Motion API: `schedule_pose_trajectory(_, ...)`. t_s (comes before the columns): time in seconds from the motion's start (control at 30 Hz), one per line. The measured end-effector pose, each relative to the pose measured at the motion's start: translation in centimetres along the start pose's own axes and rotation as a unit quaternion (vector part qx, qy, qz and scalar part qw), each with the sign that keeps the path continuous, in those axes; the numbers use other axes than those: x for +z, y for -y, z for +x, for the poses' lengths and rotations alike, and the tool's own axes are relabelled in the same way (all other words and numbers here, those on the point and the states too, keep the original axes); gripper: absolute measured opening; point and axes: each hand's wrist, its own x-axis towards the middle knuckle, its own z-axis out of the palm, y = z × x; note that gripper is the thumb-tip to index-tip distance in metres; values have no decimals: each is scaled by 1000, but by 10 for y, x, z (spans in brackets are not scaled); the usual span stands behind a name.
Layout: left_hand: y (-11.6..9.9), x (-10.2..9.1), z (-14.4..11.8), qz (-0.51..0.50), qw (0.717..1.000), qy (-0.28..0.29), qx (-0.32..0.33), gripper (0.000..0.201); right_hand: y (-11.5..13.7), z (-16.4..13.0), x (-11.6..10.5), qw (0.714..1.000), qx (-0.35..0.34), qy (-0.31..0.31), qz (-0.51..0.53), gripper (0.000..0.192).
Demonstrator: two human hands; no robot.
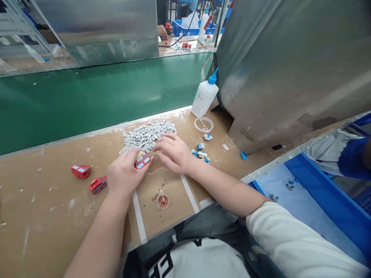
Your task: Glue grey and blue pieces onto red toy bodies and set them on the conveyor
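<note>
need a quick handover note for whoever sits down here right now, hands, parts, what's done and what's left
Left hand: grip closed on a small red toy car with grey-blue windows, held just above the brown cardboard bench top.
Right hand: empty, fingertips at the near edge of the pile of small grey plastic pieces.
Done, by the look of it: two more red toy cars lie to the left.
Left: the large grey pile; a few blue-and-white parts right of the hands.
White glue bottle with blue nozzle stands behind; small glue dish in front.
</note>
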Motion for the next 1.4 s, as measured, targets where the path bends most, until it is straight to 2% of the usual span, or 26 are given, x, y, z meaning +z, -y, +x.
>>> schedule_pose_trajectory(0.1, 1, 2, -1, 5, 1000, -1, 9, 38, 9, -2, 0, 992, -120, -2, 35, 24)
schedule_pose_trajectory(0.17, 2, 3, -1, 5, 1000, -5, 8, 37, 10, -2, 1, 989, -144, 22, 32, 25)
schedule_pose_trajectory(0.23, 3, 2, -1, 6, 1000, -9, 8, 39, 7, -1, 0, 994, -100, 31, 12, 25)
schedule_pose_trajectory(0.33, 2, 2, 0, 2, 1000, -18, 11, 43, -1, 2, -2, 1000, 15, -21, 0, 27)
schedule_pose_trajectory(0.4, 1, 2, 0, 6, 1000, -25, 15, 44, -1, 2, -1, 996, 74, -44, 27, 31)
schedule_pose_trajectory(0.47, 0, 3, -1, 15, 999, -25, 25, 40, 5, 3, 1, 991, 116, -17, 61, 38)
schedule_pose_trajectory(0.67, -7, 5, -4, 14, 997, -35, 63, 29, 17, 10, 5, 953, 242, 146, 107, 49)
schedule_pose_trajectory(0.73, -9, 3, -3, 4, 996, -46, 75, 29, 10, 12, 2, 943, 278, 149, 104, 44)
schedule_pose_trajectory(0.87, -10, -4, -1, -9, 994, -65, 90, 37, -6, 11, -1, 937, 323, 93, 91, 36)
schedule_pose_trajectory(0.97, -10, -6, -2, 2, 993, -61, 98, 41, -7, 6, 2, 950, 259, 72, 160, 38)
schedule_pose_trajectory(1.07, -9, -6, -3, 7, 994, -48, 96, 42, -4, 2, 6, 965, 121, 37, 229, 42)
schedule_pose_trajectory(1.17, -8, -6, -3, 14, 996, -38, 84, 45, -4, 1, 9, 970, 8, 60, 234, 65)
schedule_pose_trajectory(1.27, -9, -6, -4, 25, 995, -28, 93, 51, -6, 1, 10, 969, -18, 102, 226, 88)
schedule_pose_trajectory(1.4, -12, -6, -4, 10, 989, -14, 144, 53, -4, 1, 8, 968, -11, 116, 222, 93)
